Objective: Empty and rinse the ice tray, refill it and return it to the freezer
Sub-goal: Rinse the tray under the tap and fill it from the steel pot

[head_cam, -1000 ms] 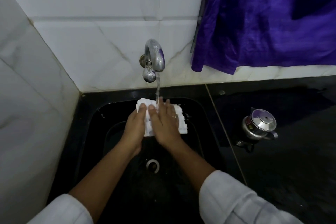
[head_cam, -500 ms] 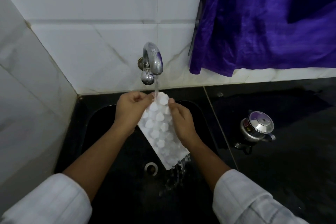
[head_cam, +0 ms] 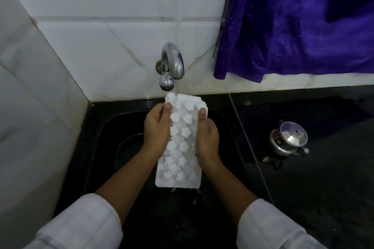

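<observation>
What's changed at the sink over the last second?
The white ice tray with star and heart moulds, covered by both hands a second ago, now slopes lengthwise toward the person, far end under the stream. The left hand and right hand moved to grip its long edges. Chrome tap still running; steel pot unmoved.

Black countertop [head_cam: 323, 198], steel pot [head_cam: 288, 138] standing on it
</observation>
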`<control>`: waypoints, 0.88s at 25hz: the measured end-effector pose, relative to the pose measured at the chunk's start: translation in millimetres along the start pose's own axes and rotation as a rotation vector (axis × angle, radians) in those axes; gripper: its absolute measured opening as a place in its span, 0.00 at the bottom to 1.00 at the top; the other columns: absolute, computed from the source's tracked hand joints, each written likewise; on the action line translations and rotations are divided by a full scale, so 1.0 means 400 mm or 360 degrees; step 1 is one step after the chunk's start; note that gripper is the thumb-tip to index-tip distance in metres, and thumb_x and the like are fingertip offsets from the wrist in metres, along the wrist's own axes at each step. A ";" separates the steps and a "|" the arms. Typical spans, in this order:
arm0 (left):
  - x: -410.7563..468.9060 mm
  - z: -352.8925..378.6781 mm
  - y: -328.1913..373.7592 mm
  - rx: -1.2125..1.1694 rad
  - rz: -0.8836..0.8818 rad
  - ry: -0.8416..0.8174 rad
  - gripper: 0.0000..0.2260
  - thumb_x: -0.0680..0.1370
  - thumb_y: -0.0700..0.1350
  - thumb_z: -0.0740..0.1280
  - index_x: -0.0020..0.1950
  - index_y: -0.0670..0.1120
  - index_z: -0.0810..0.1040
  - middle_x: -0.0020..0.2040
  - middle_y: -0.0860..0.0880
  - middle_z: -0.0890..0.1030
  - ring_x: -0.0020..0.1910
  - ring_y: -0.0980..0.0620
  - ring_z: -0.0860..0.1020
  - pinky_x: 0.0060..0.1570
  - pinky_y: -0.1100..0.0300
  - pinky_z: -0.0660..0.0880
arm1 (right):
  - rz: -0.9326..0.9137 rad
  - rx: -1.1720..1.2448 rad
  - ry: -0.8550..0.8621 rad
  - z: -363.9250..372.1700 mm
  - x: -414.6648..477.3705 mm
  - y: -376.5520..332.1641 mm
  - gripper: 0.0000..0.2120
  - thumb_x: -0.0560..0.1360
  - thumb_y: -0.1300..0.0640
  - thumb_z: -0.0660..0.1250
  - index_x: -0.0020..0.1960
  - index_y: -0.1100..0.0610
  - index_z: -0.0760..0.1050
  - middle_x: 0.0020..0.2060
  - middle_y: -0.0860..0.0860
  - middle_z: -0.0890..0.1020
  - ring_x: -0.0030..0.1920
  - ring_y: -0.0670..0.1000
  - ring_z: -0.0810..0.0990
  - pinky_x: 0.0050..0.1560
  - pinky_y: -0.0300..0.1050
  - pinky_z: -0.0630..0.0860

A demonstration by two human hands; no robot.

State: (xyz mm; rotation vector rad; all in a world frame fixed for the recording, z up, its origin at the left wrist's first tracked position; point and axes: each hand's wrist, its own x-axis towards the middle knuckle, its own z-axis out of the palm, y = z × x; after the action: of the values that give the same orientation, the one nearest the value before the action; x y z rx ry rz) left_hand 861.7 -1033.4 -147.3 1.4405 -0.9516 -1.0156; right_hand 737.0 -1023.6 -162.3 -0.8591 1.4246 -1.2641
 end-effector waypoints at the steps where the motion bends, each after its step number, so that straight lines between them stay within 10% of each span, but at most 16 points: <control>1: 0.007 0.001 0.001 0.0016 0.0011 0.0044 0.19 0.85 0.57 0.64 0.49 0.41 0.81 0.42 0.40 0.84 0.40 0.47 0.81 0.41 0.48 0.80 | -0.0091 -0.0015 0.0019 0.002 0.002 -0.005 0.25 0.78 0.34 0.65 0.49 0.57 0.79 0.42 0.49 0.84 0.42 0.46 0.84 0.42 0.40 0.80; 11: -0.096 -0.042 -0.113 0.0183 0.0049 -0.0402 0.11 0.87 0.45 0.61 0.66 0.51 0.80 0.55 0.54 0.86 0.53 0.56 0.84 0.52 0.59 0.81 | 0.0088 0.0062 0.0271 -0.037 0.110 -0.025 0.28 0.75 0.32 0.69 0.51 0.59 0.79 0.47 0.54 0.86 0.48 0.53 0.86 0.53 0.55 0.84; 22: 0.050 0.007 -0.012 0.0347 0.0019 -0.0150 0.18 0.87 0.53 0.60 0.42 0.46 0.79 0.40 0.47 0.81 0.38 0.52 0.79 0.36 0.62 0.75 | -0.0091 -0.0099 -0.0021 -0.011 0.053 0.009 0.30 0.75 0.31 0.67 0.52 0.59 0.78 0.47 0.54 0.85 0.47 0.52 0.86 0.45 0.44 0.82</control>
State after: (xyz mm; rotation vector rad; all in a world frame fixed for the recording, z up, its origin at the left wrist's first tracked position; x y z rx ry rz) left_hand 865.5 -1052.6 -153.9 1.5746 -1.1673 -1.0015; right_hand 727.9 -1041.7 -170.5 -0.9544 1.4444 -1.2600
